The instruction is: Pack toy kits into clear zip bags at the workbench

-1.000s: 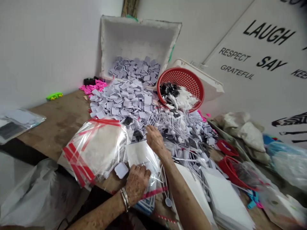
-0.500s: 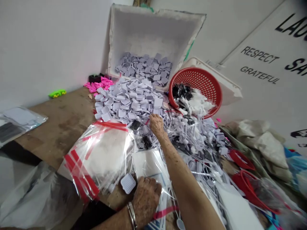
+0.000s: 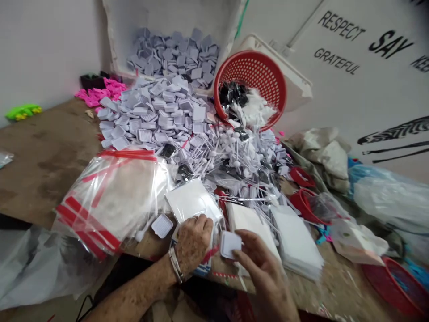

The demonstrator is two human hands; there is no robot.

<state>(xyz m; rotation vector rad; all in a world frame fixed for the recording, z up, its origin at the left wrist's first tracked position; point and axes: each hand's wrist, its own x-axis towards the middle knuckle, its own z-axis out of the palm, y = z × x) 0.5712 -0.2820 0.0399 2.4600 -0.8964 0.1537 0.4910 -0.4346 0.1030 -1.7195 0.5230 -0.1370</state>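
My right hand [image 3: 264, 268] pinches a small pale square tray [image 3: 230, 244] between thumb and fingers, near the table's front edge. To its left, my left hand [image 3: 194, 239] is closed over the near end of a clear plastic bag [image 3: 192, 199] with a white sheet inside; its fingertips are partly hidden. Another pale ribbed tray [image 3: 162, 225] lies just left of that hand. Behind my hands rises a large heap of similar pale trays [image 3: 157, 112]. Thin white plastic sticks with round ends [image 3: 231, 150] lie tangled beside the heap.
A stack of clear bags with red strips [image 3: 114, 197] lies at left. Stacks of white sheets [image 3: 296, 241] are at right. Behind stand a white box [image 3: 231, 22] of trays and a tipped red basket [image 3: 268, 71]. Pink pieces [image 3: 100, 91] sit at back left.
My right hand has come back from the heap toward the front edge and now holds a small tray. My left hand stays at the bag. The view has shifted right and down.
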